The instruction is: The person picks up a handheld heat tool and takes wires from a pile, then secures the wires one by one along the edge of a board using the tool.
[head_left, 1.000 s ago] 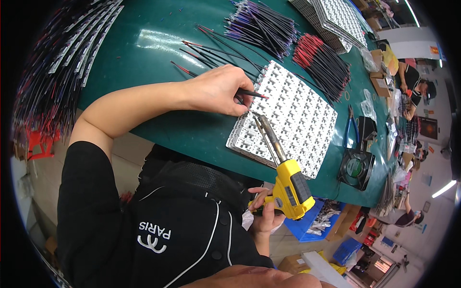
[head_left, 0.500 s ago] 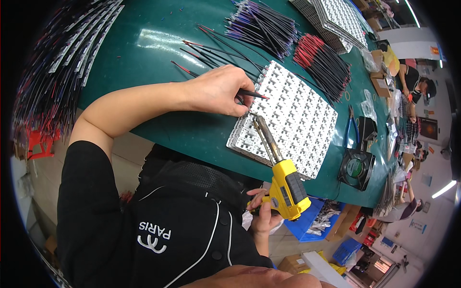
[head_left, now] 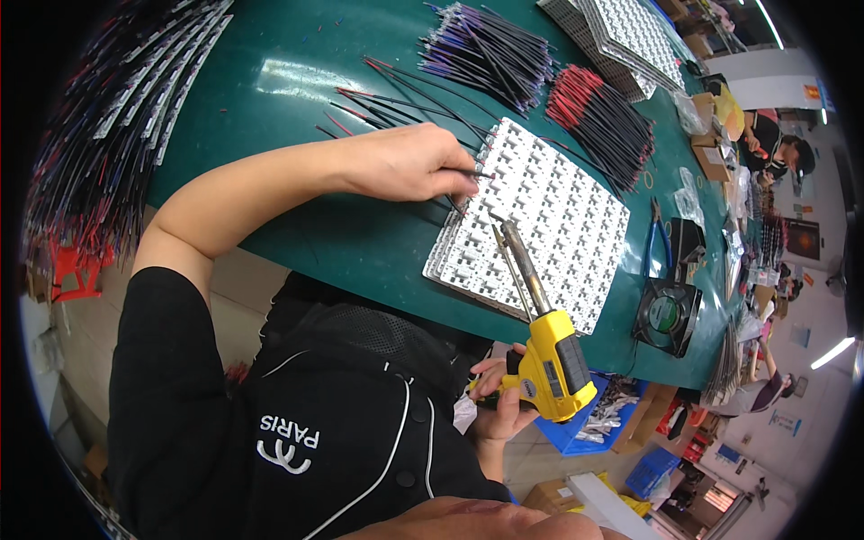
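Observation:
My left hand [head_left: 418,164] is closed in a pinch on a black wire [head_left: 470,172], just over the left edge of a white panel [head_left: 562,229] covered with rows of small raised parts. The panel lies at the table's near edge, apparently stacked on others. My right hand [head_left: 504,407] is wrapped round the grip of a yellow and black soldering gun [head_left: 551,364]. The gun's metal tip points up and left above the panel, apart from my left hand. More loose black wires with red ends [head_left: 387,110] lie on the table behind my left hand.
A bundle of black and purple wires [head_left: 490,54] and a bundle with red ends [head_left: 601,126] lie beyond the panel. Pliers [head_left: 659,236] and a black fan [head_left: 668,315] sit to the right. Wired strips [head_left: 148,99] hang at far left. Below is a blue bin [head_left: 569,438].
The soldering gun has shifted right and slightly down, and its tip has drawn away from my left hand. My left hand stays near the panel's edge, moved only slightly.

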`<act>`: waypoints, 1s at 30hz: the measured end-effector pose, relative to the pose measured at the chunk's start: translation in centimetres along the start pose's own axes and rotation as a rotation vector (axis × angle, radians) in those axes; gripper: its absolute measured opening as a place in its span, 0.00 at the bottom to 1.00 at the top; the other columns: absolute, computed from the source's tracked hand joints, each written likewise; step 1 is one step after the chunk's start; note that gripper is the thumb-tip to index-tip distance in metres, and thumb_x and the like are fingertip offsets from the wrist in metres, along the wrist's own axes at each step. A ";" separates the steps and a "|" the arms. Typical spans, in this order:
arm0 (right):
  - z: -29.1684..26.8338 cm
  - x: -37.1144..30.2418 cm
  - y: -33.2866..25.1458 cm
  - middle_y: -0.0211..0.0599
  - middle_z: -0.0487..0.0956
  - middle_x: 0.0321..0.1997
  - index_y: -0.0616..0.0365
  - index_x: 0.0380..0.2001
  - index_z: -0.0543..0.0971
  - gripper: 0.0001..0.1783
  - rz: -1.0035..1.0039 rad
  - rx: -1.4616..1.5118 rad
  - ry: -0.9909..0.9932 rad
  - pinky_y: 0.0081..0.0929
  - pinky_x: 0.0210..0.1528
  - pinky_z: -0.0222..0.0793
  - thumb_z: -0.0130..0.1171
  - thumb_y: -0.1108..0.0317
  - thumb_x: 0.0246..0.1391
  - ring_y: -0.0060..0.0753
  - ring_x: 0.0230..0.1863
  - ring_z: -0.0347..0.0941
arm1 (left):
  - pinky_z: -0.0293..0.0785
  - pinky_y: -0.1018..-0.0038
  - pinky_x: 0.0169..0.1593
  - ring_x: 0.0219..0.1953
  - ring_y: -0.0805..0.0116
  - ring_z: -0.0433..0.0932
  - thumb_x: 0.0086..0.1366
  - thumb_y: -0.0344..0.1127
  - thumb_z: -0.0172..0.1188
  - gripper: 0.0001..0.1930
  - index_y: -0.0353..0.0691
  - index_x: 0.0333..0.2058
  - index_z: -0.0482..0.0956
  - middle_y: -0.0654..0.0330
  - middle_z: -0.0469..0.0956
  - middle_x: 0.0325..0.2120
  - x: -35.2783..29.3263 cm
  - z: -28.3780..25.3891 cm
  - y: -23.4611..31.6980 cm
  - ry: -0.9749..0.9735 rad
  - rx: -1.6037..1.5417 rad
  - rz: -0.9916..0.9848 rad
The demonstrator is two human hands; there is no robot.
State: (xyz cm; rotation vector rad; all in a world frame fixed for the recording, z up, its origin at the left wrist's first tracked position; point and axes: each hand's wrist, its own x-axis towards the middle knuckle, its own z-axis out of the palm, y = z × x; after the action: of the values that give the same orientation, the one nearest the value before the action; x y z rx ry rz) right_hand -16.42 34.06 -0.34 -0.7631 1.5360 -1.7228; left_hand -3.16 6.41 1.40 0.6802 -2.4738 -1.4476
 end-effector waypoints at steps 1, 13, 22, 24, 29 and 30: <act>-0.1 0.0 0.0 0.31 0.65 0.12 0.74 0.47 0.63 0.33 -0.017 0.003 0.007 0.29 0.27 0.68 0.58 0.55 0.48 0.24 0.12 0.63 | 0.70 0.70 0.34 0.27 0.60 0.76 0.57 0.33 0.55 0.09 0.30 0.28 0.76 0.51 0.76 0.22 0.0 -0.4 -0.2 0.002 0.002 -0.001; -0.8 0.1 -0.2 0.31 0.63 0.12 0.75 0.46 0.63 0.32 -0.109 0.000 -0.005 0.28 0.27 0.68 0.56 0.55 0.50 0.23 0.10 0.61 | 0.68 0.72 0.31 0.26 0.60 0.73 0.55 0.29 0.60 0.06 0.33 0.31 0.76 0.55 0.73 0.23 -2.8 0.8 1.1 0.278 0.033 0.252; -1.2 -1.4 0.1 0.32 0.66 0.13 0.74 0.47 0.63 0.34 0.026 0.049 -0.044 0.28 0.26 0.68 0.59 0.55 0.48 0.26 0.11 0.64 | 0.69 0.78 0.29 0.26 0.70 0.74 0.50 0.29 0.64 0.07 0.32 0.28 0.78 0.59 0.74 0.23 -2.7 3.1 0.9 0.270 -0.037 0.052; -1.1 -1.5 0.1 0.32 0.66 0.13 0.74 0.47 0.63 0.34 0.042 0.056 -0.051 0.29 0.26 0.68 0.60 0.55 0.47 0.26 0.12 0.64 | 0.69 0.74 0.31 0.27 0.65 0.75 0.48 0.28 0.63 0.07 0.31 0.27 0.78 0.56 0.75 0.23 -2.7 3.1 1.2 0.267 -0.050 0.048; -1.1 -1.8 0.2 0.33 0.67 0.15 0.73 0.45 0.63 0.32 0.059 0.050 -0.064 0.28 0.26 0.67 0.59 0.56 0.48 0.26 0.13 0.64 | 0.70 0.70 0.33 0.27 0.59 0.76 0.47 0.28 0.62 0.08 0.30 0.26 0.77 0.53 0.75 0.23 -2.7 3.3 1.1 0.263 -0.060 0.043; -1.0 -1.8 0.2 0.33 0.67 0.15 0.72 0.44 0.64 0.30 0.057 0.038 -0.062 0.28 0.26 0.67 0.59 0.56 0.48 0.26 0.14 0.65 | 0.70 0.69 0.34 0.27 0.59 0.75 0.47 0.28 0.62 0.07 0.30 0.26 0.77 0.53 0.75 0.23 -2.6 3.3 1.1 0.256 -0.047 0.042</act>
State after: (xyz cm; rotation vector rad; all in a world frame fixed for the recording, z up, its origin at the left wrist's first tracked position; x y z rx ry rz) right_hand -16.19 36.10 -0.66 -0.7394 1.4654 -1.6676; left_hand -2.45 10.68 0.84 0.7483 -2.2397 -1.3088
